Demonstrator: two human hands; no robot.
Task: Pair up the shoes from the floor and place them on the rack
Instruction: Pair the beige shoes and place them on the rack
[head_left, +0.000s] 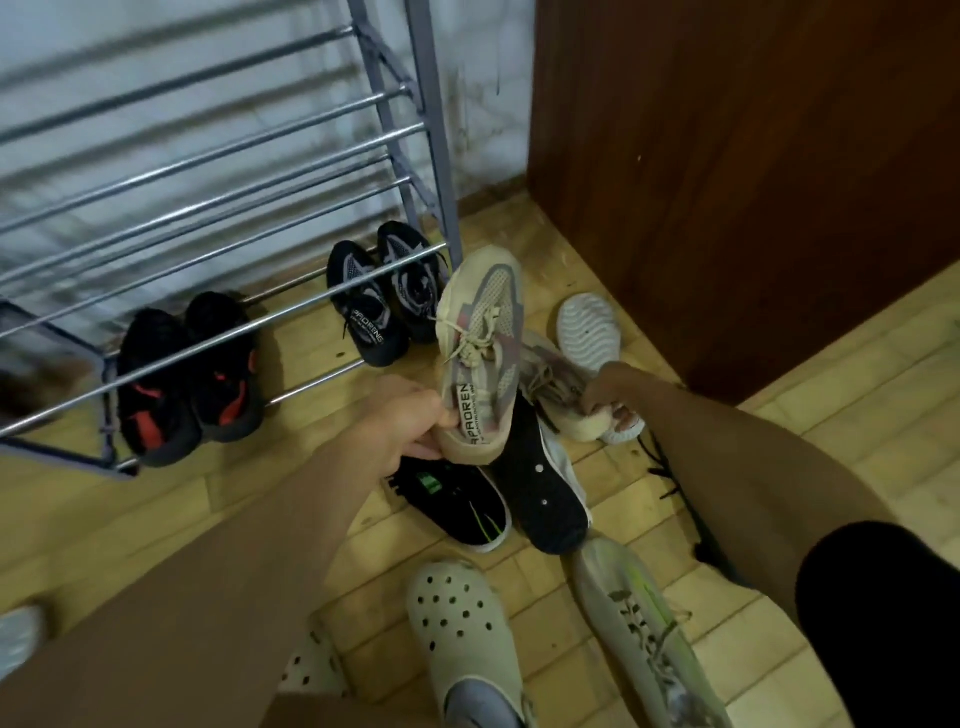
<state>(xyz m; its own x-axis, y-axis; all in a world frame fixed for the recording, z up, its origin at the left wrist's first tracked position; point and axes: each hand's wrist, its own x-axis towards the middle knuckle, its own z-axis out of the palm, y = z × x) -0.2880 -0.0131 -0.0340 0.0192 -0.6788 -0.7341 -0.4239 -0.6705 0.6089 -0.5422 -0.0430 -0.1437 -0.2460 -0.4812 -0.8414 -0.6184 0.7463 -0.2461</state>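
Observation:
My left hand (410, 423) grips the heel of a beige-and-grey sneaker (483, 332), holding it up with the toe pointing away. My right hand (608, 389) grips the heel of its matching beige sneaker (558, 389), which lies low over the floor pile. On the bottom shelf of the metal shoe rack (208, 202) stand a black-and-red pair (187, 379) and a black-and-grey pair (384, 296). Below my hands lie a black shoe with green marks (457, 504) and a black sole-up shoe (540, 493).
A white shoe (589, 327) lies sole-up by the brown wooden cabinet (753, 171). A pale clog (462, 623) and a light sneaker with a green stripe (644, 629) sit near the bottom edge. The floor is yellow tile. The upper rack bars hold nothing.

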